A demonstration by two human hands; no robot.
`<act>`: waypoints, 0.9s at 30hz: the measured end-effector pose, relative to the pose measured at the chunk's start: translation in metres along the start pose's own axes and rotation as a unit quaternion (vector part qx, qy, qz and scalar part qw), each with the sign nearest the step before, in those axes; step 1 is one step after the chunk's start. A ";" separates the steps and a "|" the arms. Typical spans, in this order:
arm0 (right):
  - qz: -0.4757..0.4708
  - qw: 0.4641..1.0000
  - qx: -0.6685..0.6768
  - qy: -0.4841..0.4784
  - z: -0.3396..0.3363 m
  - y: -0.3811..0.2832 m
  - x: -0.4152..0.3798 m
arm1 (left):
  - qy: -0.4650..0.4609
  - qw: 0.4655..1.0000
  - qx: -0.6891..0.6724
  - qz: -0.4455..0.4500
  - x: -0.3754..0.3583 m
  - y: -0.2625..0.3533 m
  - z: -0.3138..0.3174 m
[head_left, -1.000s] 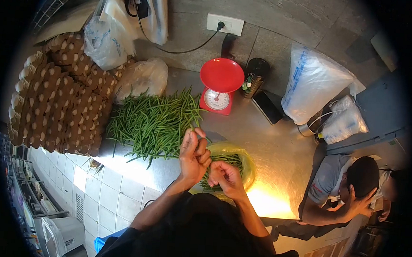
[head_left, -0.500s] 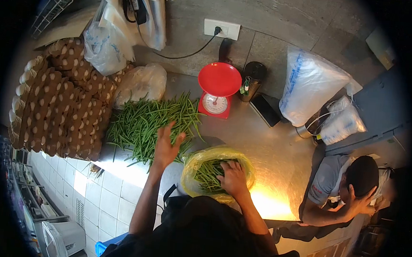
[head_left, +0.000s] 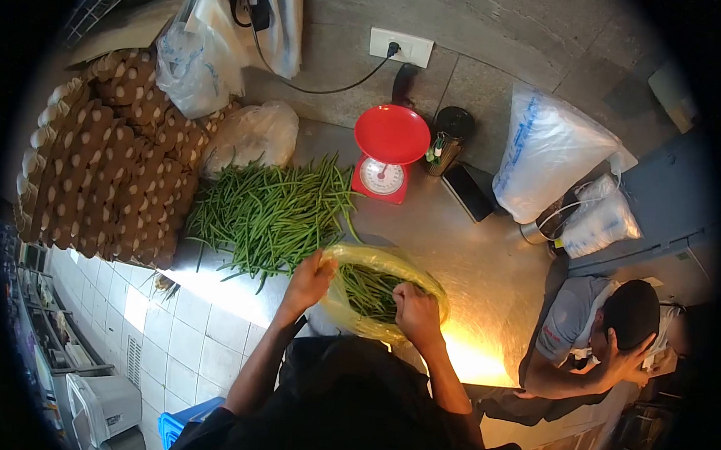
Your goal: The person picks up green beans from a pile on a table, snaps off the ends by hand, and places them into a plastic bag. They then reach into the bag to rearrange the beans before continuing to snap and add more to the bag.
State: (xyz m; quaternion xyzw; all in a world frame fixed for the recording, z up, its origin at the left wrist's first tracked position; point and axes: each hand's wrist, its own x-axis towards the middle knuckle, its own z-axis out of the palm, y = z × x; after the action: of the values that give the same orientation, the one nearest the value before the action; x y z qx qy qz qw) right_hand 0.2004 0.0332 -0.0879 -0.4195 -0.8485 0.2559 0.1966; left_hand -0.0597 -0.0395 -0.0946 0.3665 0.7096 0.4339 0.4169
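A yellow plastic bag (head_left: 424,269) stands open on the metal table in front of me, with green beans (head_left: 370,291) inside. My left hand (head_left: 310,282) is closed at the bag's left rim, the fingers pinching the plastic. Over the right side of the opening, my right hand (head_left: 418,315) is closed, its fingers curled above the beans; what they hold is hidden. A loose pile of green beans (head_left: 274,211) lies on the table beyond my left hand.
A red kitchen scale (head_left: 382,176) stands behind the bag. Stacked egg trays (head_left: 113,174) fill the left end of the metal table (head_left: 474,275). A phone-like black slab (head_left: 467,192) and a large plastic pack (head_left: 549,159) lie right. A seated person (head_left: 574,332) is at the right edge.
My left hand has come down from above the bean pile to the bag's rim and closed. My right hand has drawn its fingers together and shifted slightly right.
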 end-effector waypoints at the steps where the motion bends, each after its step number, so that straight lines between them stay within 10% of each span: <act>1: 0.009 1.000 0.009 -0.006 -0.011 -0.011 0.004 | 0.009 1.000 -0.006 -0.023 -0.001 0.012 0.001; 7: 0.024 0.990 0.131 -0.034 -0.043 -0.027 0.002 | 0.149 0.913 0.312 0.214 -0.025 0.089 -0.001; 17: 0.019 0.979 0.145 0.139 -0.079 -0.068 0.005 | -0.204 0.928 0.161 0.266 -0.038 0.107 0.041; 24: 0.021 0.971 0.169 0.169 -0.085 -0.066 0.003 | -0.247 0.956 0.045 0.154 -0.037 0.104 0.047; 27: -0.040 0.973 0.167 0.151 -0.086 -0.067 0.009 | -0.194 0.942 0.035 0.271 -0.035 0.098 0.050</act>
State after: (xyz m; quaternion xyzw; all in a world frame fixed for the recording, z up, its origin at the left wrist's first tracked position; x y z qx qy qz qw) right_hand 0.2019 0.0290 0.0210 -0.3801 -0.7702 0.3196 0.4003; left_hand 0.0150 -0.0201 -0.0087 0.6367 0.5029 0.4260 0.4002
